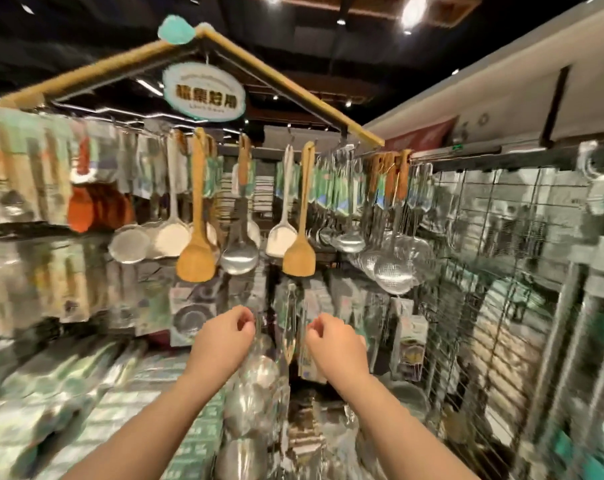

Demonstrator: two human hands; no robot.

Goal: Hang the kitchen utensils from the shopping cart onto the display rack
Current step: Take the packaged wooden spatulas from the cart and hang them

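The whole view is blurred by motion. The display rack has a wooden roof frame and rows of hanging utensils: wooden spatulas, white scoops, steel ladles and mesh strainers. Both my hands are raised to a lower row. My left hand has its fingers pinched right beside the thin handle of a hanging steel ladle; blur hides whether it grips it. My right hand is curled shut about a hand's width to the right, with nothing visible in it. A clear-packed utensil hangs between the hands. The shopping cart is out of view.
A wire grid panel with hung items stands close on the right. Packaged goods fill the shelves on the left. More steel ladles hang below my forearms. An oval sign hangs under the roof frame.
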